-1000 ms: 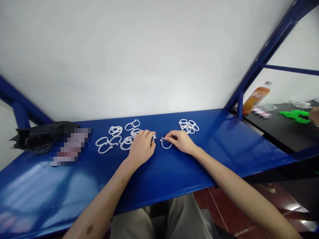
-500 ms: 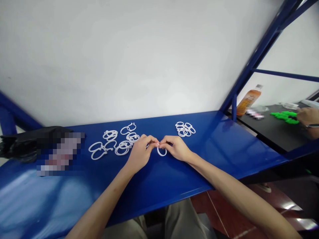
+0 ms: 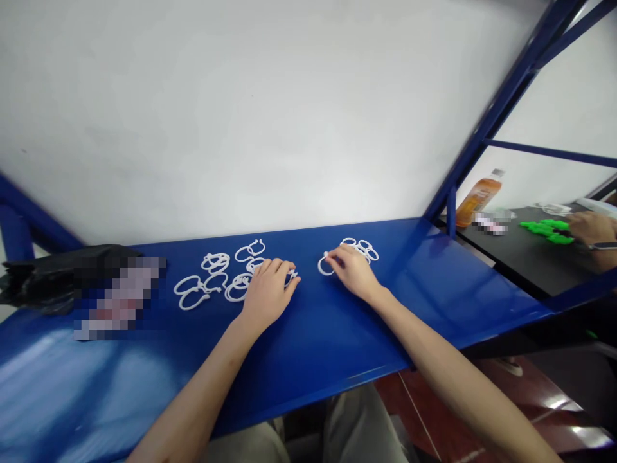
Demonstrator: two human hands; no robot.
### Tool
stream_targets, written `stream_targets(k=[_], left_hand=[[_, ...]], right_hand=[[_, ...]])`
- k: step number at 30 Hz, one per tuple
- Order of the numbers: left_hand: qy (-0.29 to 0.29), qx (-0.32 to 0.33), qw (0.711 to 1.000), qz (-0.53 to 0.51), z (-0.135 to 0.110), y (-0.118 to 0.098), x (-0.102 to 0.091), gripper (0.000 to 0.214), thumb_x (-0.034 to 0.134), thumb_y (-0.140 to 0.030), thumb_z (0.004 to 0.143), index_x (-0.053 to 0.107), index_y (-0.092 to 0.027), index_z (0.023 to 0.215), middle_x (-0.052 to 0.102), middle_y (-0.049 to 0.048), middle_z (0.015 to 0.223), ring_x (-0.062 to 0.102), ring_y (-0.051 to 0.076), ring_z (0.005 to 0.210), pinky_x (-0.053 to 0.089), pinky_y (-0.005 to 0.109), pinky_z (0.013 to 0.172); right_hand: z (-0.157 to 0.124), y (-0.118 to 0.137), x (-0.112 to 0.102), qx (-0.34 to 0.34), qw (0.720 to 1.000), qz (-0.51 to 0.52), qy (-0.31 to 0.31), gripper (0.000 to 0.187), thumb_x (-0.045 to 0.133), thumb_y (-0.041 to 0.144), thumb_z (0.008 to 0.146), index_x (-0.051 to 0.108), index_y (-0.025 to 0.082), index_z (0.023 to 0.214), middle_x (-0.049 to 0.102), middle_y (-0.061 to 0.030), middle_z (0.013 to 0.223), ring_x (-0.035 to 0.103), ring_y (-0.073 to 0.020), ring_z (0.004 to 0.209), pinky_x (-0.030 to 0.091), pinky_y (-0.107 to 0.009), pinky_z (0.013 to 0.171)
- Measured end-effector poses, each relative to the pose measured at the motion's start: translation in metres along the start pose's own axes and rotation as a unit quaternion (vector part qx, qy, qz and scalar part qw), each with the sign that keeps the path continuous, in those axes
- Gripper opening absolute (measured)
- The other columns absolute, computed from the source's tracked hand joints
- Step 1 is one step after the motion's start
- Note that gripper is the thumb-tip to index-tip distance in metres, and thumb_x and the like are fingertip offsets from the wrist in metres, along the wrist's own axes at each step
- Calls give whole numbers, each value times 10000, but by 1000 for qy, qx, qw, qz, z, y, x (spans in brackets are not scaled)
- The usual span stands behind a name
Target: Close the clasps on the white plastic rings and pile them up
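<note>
My right hand (image 3: 354,270) pinches a white curtain ring (image 3: 320,265) between thumb and fingertips, at the near left of a small group of closed white rings (image 3: 366,246). The hand partly hides that group. My left hand (image 3: 270,286) lies low over the table with its fingers stretched and the thumb apart. Another white ring (image 3: 291,278) shows between its thumb and fingers, mostly covered; a firm grip on it is not visible. Left of this hand, several white rings (image 3: 191,298) are spread in a loose cluster, some with open, knobbed ends.
The blue tabletop (image 3: 308,347) runs up to a white wall (image 3: 289,128). On the left lie a black plastic bag (image 3: 58,273) and a blurred-out item (image 3: 120,299). Beyond the blue frame, another person's hand (image 3: 590,228) is beside green pieces (image 3: 547,228) and a bottle (image 3: 479,198).
My hands have parted. The right hand has carried the ring right and away from me toward the small group; the left has moved slightly left, its fingers opening from a pinch.
</note>
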State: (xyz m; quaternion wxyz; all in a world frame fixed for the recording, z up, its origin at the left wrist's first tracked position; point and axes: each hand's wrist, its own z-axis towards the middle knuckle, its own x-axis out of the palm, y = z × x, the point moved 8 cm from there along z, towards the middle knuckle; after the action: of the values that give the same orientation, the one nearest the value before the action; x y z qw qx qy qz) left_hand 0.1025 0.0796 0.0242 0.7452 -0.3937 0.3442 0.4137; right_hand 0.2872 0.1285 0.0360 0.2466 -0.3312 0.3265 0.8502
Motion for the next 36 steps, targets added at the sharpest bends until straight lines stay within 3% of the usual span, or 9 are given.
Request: stream_targets(k=[3,6,15,20,25,29,32,36], left_hand=[[18,5,998,53,-3,2,2,212,554,-350,928,666,-201,1029,663,110,1044,549,315,1030,423,469,892],[25,-2,997,67,-4,2,3,211,542,-330,924,670,-201,1032,660,114,1038,550,322,1035,423,476,889],[19,-33,997,72,-3,7,5,265,484,-303,940,688,-183,1060,675,123,1037,558,330,1046,430,488,892],[22,-44,996,80,-3,12,5,265,474,-259,940,688,-181,1076,678,126,1034,563,333,1050,434,482,889],[33,-50,995,75,-2,10,5,253,477,-238,944,671,-184,1097,698,117,990,587,315,1015,434,461,866],[27,-51,997,46,-1,4,2,207,498,-209,933,662,-211,1058,718,86,922,594,292,982,425,444,868],[-6,-41,999,4,0,-2,-5,189,495,-203,934,652,-209,1039,721,74,944,588,277,980,420,446,896],[-58,-21,992,-105,1,-10,-16,178,535,-239,929,641,-208,1070,693,36,877,592,220,919,446,394,902]], right_hand=[[3,-38,-16,93,990,-97,-37,181,534,221,965,703,163,992,640,-83,917,601,-186,765,479,-311,750],[5,-55,-20,125,978,-163,-39,220,521,212,954,716,162,1044,636,-104,953,591,-211,814,475,-327,772],[9,-46,-11,125,960,-249,1,234,512,189,956,726,151,1044,642,-148,980,528,-283,935,451,-382,826],[8,-32,-16,92,968,-231,-34,272,484,139,940,726,145,1064,639,-152,998,520,-293,956,468,-402,847],[6,3,-7,11,988,-150,-29,278,473,157,958,711,180,1098,648,-126,1004,549,-277,971,483,-409,879],[-3,36,19,-38,997,2,72,206,535,280,986,689,188,1087,682,-88,960,600,-230,916,494,-378,864],[-10,45,35,-9,983,119,137,193,610,366,953,662,196,1028,704,-46,871,631,-188,809,501,-323,763],[-11,35,36,81,958,252,107,127,605,304,936,607,196,1003,690,-3,788,636,-140,682,496,-266,662]])
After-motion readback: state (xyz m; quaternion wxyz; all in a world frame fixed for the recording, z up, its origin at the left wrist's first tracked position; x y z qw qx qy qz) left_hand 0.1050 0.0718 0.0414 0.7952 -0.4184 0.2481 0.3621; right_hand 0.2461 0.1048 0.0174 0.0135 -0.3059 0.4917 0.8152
